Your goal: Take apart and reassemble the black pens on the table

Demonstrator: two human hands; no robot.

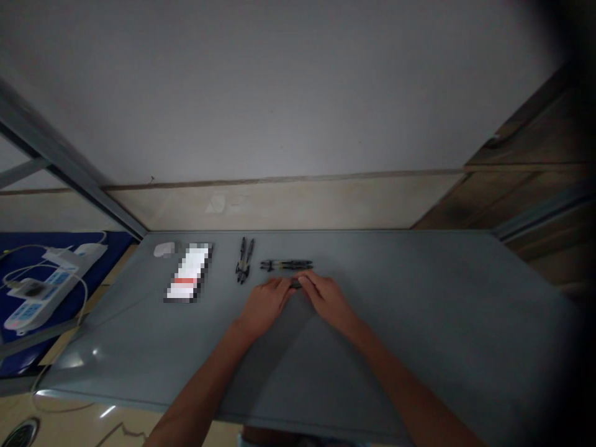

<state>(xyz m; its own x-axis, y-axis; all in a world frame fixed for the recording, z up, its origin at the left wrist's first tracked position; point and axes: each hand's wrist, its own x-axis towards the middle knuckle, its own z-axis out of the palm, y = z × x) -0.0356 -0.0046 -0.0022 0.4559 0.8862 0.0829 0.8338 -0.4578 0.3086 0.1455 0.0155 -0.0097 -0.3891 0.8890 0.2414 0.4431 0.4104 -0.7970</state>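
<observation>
My left hand (267, 304) and my right hand (328, 299) meet above the grey table, fingers closed and pinching the two ends of a dark pen (297, 284). Most of that pen is hidden by the fingers. Just beyond the hands, a few dark pens (286, 265) lie side by side, running left to right. Farther left, a pair of dark pens (244, 261) rests with tips pointing roughly away from me, close together at the near end.
A phone (190, 273) with a blurred screen lies on the grey table (419, 347), left of the pens. Beyond it is a small white object (164, 249). A white power strip (56, 288) with cables sits on a blue surface at far left. A wall (288, 202) borders the table's back.
</observation>
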